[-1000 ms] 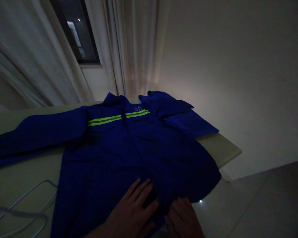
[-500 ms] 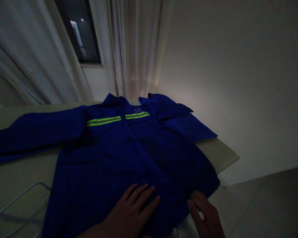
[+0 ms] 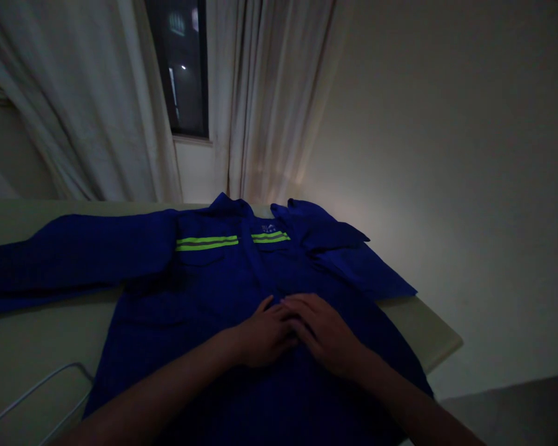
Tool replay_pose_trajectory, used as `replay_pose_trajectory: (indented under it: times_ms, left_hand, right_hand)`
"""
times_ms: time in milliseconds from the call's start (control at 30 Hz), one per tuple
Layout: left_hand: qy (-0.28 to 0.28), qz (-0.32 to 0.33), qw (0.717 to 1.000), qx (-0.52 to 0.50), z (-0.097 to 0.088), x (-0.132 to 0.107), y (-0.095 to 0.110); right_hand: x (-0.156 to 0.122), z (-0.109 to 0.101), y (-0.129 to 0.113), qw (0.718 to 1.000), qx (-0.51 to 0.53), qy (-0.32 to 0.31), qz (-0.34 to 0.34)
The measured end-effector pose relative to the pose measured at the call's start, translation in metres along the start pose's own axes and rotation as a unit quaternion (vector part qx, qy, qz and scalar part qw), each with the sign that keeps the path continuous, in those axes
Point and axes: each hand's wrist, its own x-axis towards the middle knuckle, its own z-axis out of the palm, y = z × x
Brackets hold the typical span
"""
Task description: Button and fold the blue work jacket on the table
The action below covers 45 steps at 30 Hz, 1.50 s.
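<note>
No legible text in this view. A small pale embroidered mark (image 3: 268, 228) sits high on the chest of a dark blue long-sleeved fabric work jacket (image 3: 190, 297), just below the collar and above a lime reflective stripe (image 3: 270, 237) (too small and dim to read as letters or emblem).
</note>
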Motion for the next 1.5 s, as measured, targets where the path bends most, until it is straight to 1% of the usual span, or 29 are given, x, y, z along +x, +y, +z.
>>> replay_pose_trajectory:
  times_ms: [67, 100, 133, 167, 200, 233, 267, 300, 367, 433, 467, 533, 600, 667, 733, 800, 900, 1000, 1100, 1200, 1300, 1400, 1500]
  left_hand:
    - [0.024, 0.039, 0.999, -0.020, 0.000, -0.002, 0.002]
    - [0.036, 0.056, 0.997, -0.025, -0.002, -0.003, 0.002]
    - [0.048, 0.071, 0.996, -0.028, -0.005, -0.003, 0.002]
    - [0.058, 0.080, 0.995, -0.027, -0.010, -0.003, 0.001]
    - [0.065, 0.075, 0.995, -0.020, -0.017, -0.002, -0.002]
    - [0.073, 0.051, 0.996, -0.008, -0.025, -0.001, -0.007]
    - [0.082, 0.013, 0.997, 0.008, -0.034, -0.001, -0.015]
    - [0.095, -0.035, 0.995, 0.026, -0.044, -0.002, -0.025]
    - [0.134, -0.138, 0.979, 0.065, -0.061, -0.007, -0.051]
    - [0.183, -0.216, 0.954, 0.101, -0.071, -0.016, -0.081]
    - [0.202, -0.247, 0.940, 0.119, -0.072, -0.022, -0.094]
    - [0.217, -0.290, 0.920, 0.147, -0.066, -0.032, -0.115]
    - [0.209, -0.310, 0.913, 0.163, -0.055, -0.038, -0.127]
    - [0.201, -0.319, 0.909, 0.176, -0.048, -0.039, -0.132]
    - [0.199, -0.324, 0.905, 0.188, -0.048, -0.034, -0.134]
    - [0.204, -0.331, 0.900, 0.198, -0.055, -0.025, -0.135]
    - [0.228, -0.353, 0.883, 0.209, -0.068, -0.011, -0.139]
    - [0.253, -0.365, 0.869, 0.218, -0.071, -0.001, -0.144]
    - [0.253, -0.358, 0.872, 0.219, -0.065, 0.002, -0.152]
    - [0.233, -0.358, 0.879, 0.212, -0.060, 0.001, -0.160]
    - [0.222, -0.364, 0.881, 0.208, -0.060, 0.002, -0.165]
    - [0.220, -0.368, 0.879, 0.208, -0.062, 0.002, -0.165]
    - [0.221, -0.375, 0.876, 0.208, -0.065, 0.002, -0.161]
  right_hand:
    - [0.065, 0.018, 0.012, 0.997, 0.056, -0.034, -0.047]
    - [0.099, 0.029, 0.019, 0.995, 0.074, -0.046, -0.057]
    - [0.133, 0.042, 0.027, 0.994, 0.077, -0.057, -0.053]
    - [0.165, 0.055, 0.036, 0.995, 0.062, -0.068, -0.032]
    - [0.193, 0.068, 0.045, 0.997, 0.034, -0.071, 0.011]
    - [0.218, 0.079, 0.054, 0.996, 0.006, -0.066, 0.059]
    - [0.237, 0.089, 0.063, 0.993, -0.016, -0.059, 0.100]
    - [0.252, 0.097, 0.072, 0.989, -0.032, -0.050, 0.135]
    - [0.268, 0.107, 0.088, 0.985, -0.040, -0.037, 0.166]
    - [0.271, 0.111, 0.099, 0.985, -0.040, -0.032, 0.168]
    - [0.270, 0.112, 0.103, 0.985, -0.040, -0.030, 0.163]
    - [0.267, 0.112, 0.107, 0.987, -0.045, -0.024, 0.154]
    - [0.265, 0.112, 0.108, 0.987, -0.056, -0.020, 0.150]
    - [0.264, 0.111, 0.107, 0.987, -0.065, -0.025, 0.144]
    - [0.264, 0.108, 0.107, 0.988, -0.074, -0.036, 0.133]
    - [0.264, 0.105, 0.106, 0.987, -0.088, -0.047, 0.123]
    - [0.262, 0.102, 0.102, 0.984, -0.123, -0.051, 0.118]
    - [0.260, 0.102, 0.096, 0.979, -0.158, -0.055, 0.116]
    - [0.260, 0.105, 0.093, 0.975, -0.183, -0.062, 0.110]
    - [0.261, 0.110, 0.093, 0.972, -0.199, -0.062, 0.108]
    - [0.264, 0.114, 0.095, 0.970, -0.209, -0.060, 0.109]
    - [0.266, 0.112, 0.095, 0.969, -0.215, -0.067, 0.097]
    - [0.264, 0.105, 0.092, 0.971, -0.217, -0.080, 0.062]
